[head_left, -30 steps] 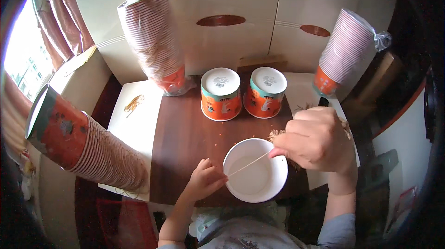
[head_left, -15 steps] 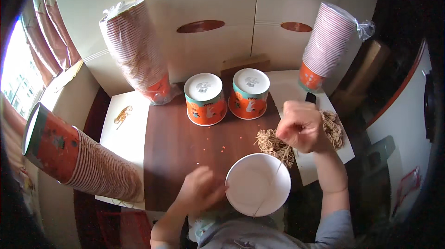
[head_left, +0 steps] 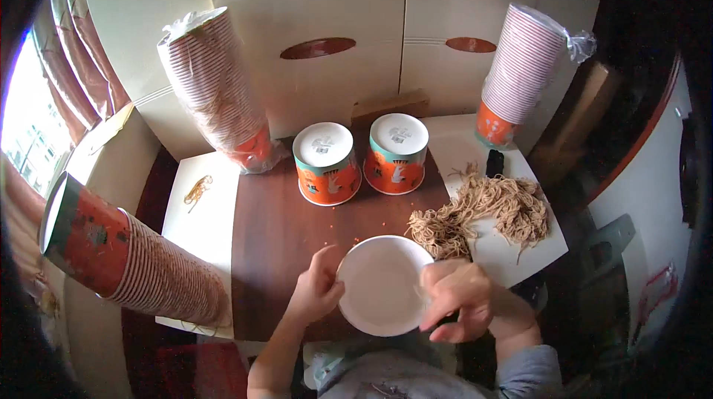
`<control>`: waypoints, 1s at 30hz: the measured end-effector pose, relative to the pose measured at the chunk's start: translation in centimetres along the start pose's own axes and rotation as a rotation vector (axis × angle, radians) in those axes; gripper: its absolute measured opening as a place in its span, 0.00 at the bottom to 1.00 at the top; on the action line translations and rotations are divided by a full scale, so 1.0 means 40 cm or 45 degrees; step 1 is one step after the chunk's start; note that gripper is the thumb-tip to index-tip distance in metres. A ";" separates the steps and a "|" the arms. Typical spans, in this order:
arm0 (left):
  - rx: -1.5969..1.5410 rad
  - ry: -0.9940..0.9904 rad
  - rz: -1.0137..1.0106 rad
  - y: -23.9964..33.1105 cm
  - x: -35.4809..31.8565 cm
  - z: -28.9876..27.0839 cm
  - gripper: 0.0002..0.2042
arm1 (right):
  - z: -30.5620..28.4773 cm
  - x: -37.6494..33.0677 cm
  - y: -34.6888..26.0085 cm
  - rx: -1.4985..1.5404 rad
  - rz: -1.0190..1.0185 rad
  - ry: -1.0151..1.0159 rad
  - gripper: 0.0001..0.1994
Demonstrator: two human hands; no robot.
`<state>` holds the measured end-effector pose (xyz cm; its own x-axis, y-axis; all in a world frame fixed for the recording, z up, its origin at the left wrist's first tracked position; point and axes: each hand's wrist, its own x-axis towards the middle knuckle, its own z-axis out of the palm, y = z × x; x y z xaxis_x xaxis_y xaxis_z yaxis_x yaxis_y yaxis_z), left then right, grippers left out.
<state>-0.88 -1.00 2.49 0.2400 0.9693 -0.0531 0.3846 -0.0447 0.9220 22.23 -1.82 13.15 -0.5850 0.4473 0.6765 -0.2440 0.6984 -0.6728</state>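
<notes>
A paper tub (head_left: 385,285), white inside, stands mouth up near the table's front edge. My left hand (head_left: 316,288) is closed beside its left rim, thumb up; whether a string is in the fingers I cannot make out. Over the tub's right rim hovers my right hand (head_left: 462,299), blurred by motion with its fingers partly curled. Beyond that hand lies a loose tangle of tan string (head_left: 494,213). Two orange and green paper tubs, a left one (head_left: 328,176) and a right one (head_left: 398,165), stand upside down at the back.
Tall nested tub stacks flank the table: a plastic-wrapped one (head_left: 215,80) back left, another wrapped one (head_left: 523,65) back right, and one leaning (head_left: 141,250) front left. A black object (head_left: 495,164) lies behind the string. A small string bunch (head_left: 197,193) rests on the left white board (head_left: 186,236).
My right hand has come down and nearer, from above the string pile to the tub's right rim. The tub has shifted slightly left, and the string stretched across it no longer shows.
</notes>
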 end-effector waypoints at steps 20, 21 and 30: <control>0.122 0.028 0.580 0.012 -0.271 0.114 0.14 | 0.276 -0.118 0.000 1.239 -0.058 0.567 0.13; 0.083 0.034 0.643 0.002 -0.273 0.113 0.12 | 0.281 -0.116 -0.012 1.238 -0.037 0.589 0.13; -0.014 0.021 0.192 -0.023 -0.309 0.013 0.08 | 0.227 -0.213 -0.016 0.943 0.318 0.119 0.06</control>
<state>-3.74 -13.05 2.10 0.2795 0.9556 0.0930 0.3351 -0.1878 0.9233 20.35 -11.13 5.10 -0.6313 0.6099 0.4790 -0.5847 0.0316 -0.8107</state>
